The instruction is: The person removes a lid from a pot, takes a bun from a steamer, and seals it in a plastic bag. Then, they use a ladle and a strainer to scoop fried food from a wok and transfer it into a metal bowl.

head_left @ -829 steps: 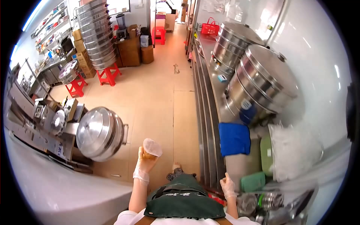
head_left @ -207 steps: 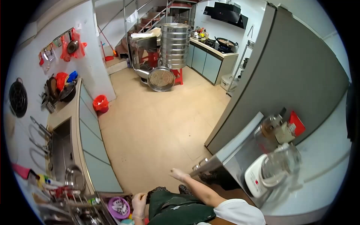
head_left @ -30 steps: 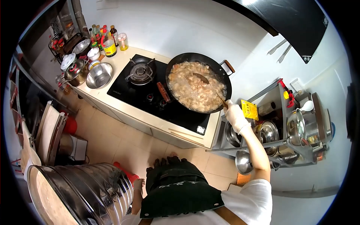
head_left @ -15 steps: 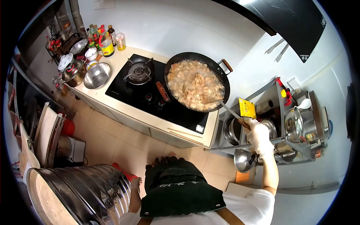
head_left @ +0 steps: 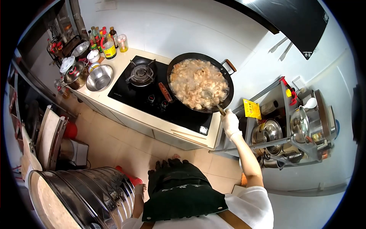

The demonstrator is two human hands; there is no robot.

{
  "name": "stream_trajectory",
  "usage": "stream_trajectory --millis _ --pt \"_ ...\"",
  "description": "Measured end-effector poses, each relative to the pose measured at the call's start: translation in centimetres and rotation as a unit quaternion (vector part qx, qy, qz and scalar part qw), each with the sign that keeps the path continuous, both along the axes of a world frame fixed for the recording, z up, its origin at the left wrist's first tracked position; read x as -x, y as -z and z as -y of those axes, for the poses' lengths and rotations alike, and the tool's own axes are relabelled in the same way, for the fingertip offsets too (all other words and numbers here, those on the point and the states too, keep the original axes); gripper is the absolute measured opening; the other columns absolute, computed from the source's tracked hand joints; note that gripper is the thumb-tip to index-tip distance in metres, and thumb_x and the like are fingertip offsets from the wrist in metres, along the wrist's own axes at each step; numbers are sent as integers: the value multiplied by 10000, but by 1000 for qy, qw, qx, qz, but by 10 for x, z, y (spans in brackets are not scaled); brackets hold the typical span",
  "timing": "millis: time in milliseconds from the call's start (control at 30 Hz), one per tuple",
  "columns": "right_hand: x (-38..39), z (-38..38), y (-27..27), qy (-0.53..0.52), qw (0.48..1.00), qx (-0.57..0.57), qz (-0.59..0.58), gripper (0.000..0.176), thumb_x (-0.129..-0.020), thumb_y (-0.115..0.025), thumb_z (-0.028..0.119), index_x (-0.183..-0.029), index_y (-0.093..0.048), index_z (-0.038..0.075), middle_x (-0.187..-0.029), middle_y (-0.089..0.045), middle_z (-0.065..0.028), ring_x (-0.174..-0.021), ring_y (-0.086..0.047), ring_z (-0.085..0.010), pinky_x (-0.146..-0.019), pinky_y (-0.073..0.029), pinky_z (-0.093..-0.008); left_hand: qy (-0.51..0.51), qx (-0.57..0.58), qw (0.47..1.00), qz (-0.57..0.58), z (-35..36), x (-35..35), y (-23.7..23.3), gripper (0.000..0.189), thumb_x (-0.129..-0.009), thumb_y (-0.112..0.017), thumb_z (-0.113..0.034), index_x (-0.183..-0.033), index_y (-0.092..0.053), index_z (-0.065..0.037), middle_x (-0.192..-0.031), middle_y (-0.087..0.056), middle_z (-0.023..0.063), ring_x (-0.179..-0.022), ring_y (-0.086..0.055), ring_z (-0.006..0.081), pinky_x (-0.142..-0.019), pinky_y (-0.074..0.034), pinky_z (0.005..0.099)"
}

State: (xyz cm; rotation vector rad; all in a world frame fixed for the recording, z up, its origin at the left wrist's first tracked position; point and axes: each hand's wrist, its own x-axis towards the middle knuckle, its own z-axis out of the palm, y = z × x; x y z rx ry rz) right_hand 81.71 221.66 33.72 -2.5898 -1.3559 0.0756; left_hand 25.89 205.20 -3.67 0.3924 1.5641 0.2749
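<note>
My right hand (head_left: 230, 123), in a pale glove, is closed round the handle of a metal ladle (head_left: 216, 104) just off the wok's lower right side. The ladle's head lies among light brown chunks of food (head_left: 198, 82) bubbling in a large black wok (head_left: 228, 82). The wok sits on the right part of a black gas stove (head_left: 122, 86), its wooden side handle (head_left: 165, 92) facing the left burner. Low beside my apron, my left hand (head_left: 140, 189) hangs with loosely bent fingers and nothing visible in it, near a red object (head_left: 131, 179) and a ribbed steel drum (head_left: 95, 191).
Bottles (head_left: 109, 49), a perforated steel bowl (head_left: 100, 77) and a lidded pot (head_left: 75, 74) stand on the counter's left end. Chopsticks (head_left: 188, 136) lie along its front edge. A metal rack (head_left: 274, 144) with pots is at the right, under the range hood (head_left: 289, 19).
My right hand has moved left, closer to the wok, and the ladle's head has shifted left and up into the food. The left hand is nearly unmoved.
</note>
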Motion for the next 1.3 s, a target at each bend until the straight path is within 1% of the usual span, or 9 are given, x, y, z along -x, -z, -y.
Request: stream_trajectory --millis 167,433,533,800,900,1000,1100,1200,1300 --pt "-13 -37 7 59 995 -58 -49 277 -804 -710 193 -925 -610 -35 -857 -657 -277 -873 -648 -416 -768 -522 -420 -5 -9 999 -44 6 0 -6 131 -792 -620 -188 -793 -651 -60 -639 -602 36 -495 -540 124 -446 -367 238" --pt "-17 -54 -27 17 996 -70 -48 305 -809 -675 204 -986 -603 -33 -878 -659 -280 -896 -650 -409 -810 -527 -438 -26 1 999 -24 11 -6 -5 114 -780 -645 -148 -829 -657 -45 -648 -604 33 -493 -535 112 -442 -370 241" --pt "-1 -53 -85 -68 995 -64 44 265 -797 -696 194 -932 -569 4 -813 -665 -230 -818 -657 -402 -742 -530 -448 -54 -29 998 -18 24 -15 -3 101 -780 -638 -140 -809 -655 -45 -626 -591 32 -461 -512 114 -429 -361 241" --pt "2 -163 -90 -255 905 -147 308 26 -823 -548 65 -807 -549 45 -646 -633 -132 -602 -660 -300 -523 -519 -391 -83 -25 996 -25 33 -20 -7 122 -797 -626 -125 -848 -661 -19 -649 -612 41 -508 -544 112 -450 -388 229" --pt "24 -192 -89 -291 888 -111 338 73 -832 -547 70 -842 -605 27 -629 -641 -128 -583 -668 -276 -486 -516 -364 -165 -8 983 84 46 -10 1 130 -799 -637 -128 -864 -670 -20 -662 -622 44 -515 -550 115 -456 -399 229" --pt "31 -214 -79 -383 854 1 352 109 -829 -584 76 -885 -672 46 -755 -695 -119 -719 -701 -254 -598 -551 -369 -141 -24 989 -29 63 -25 -5 112 -807 -629 -114 -860 -672 -25 -661 -620 41 -513 -549 117 -454 -401 232" --pt "37 -217 -73 -432 792 142 408 126 -809 -612 81 -888 -708 57 -805 -710 -105 -761 -707 -237 -632 -557 -359 -145 14 989 -6 77 -27 -6 110 -829 -600 -108 -856 -675 -32 -654 -615 40 -508 -544 120 -451 -402 238" --pt "45 -198 -91 -414 783 203 418 110 -798 -627 89 -844 -725 69 -809 -714 -84 -780 -707 -219 -654 -558 -348 -79 -22 997 10 89 -28 9 132 -843 -574 -129 -849 -681 -53 -637 -608 21 -489 -526 111 -444 -378 236" --pt "14 -180 -89 -406 813 122 400 108 -761 -629 77 -821 -719 79 -790 -707 -97 -747 -706 -233 -633 -558 -344 51 -143 987 -41 99 -31 5 144 -844 -559 -134 -843 -684 -63 -630 -606 8 -476 -514 105 -441 -362 233"
